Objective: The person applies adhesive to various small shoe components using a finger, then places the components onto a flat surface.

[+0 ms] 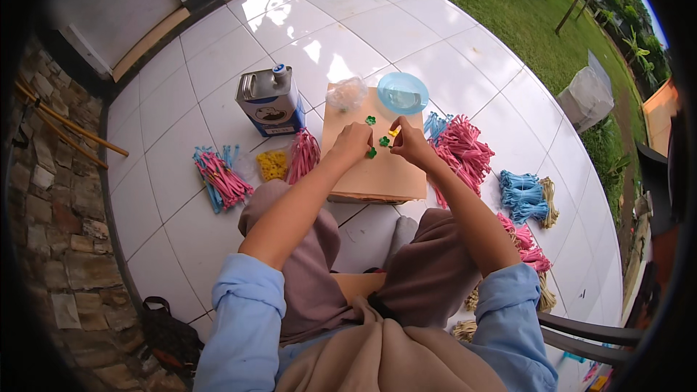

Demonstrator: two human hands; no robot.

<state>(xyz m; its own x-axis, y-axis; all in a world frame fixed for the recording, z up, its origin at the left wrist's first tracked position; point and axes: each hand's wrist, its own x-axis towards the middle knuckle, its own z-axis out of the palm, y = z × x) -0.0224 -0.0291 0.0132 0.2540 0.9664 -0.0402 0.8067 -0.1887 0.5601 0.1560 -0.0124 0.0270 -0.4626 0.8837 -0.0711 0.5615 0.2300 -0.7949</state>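
Note:
A low cardboard-coloured board [377, 181] stands in front of my crossed legs. Small green clover- or flower-shaped pieces lie on it: a far green piece [370, 120], a middle green piece [384, 141] and a near green piece [371, 152]. My left hand [353, 141] is closed over the board's left half, fingertips pointing down close to the near green piece. On the other side my right hand [412, 145] has its fingers curled in, next to a small yellow piece [394, 131] and the middle green piece. What either hand's fingertips hold is too small to make out.
A light blue bowl [404, 93] and a clear plastic bag [348, 93] sit at the board's far edge. Left are a metal can [270, 101], yellow pieces [272, 165] and pink bundles [303, 156]. Right lie a pink bundle pile [465, 152] and blue bundles [523, 196].

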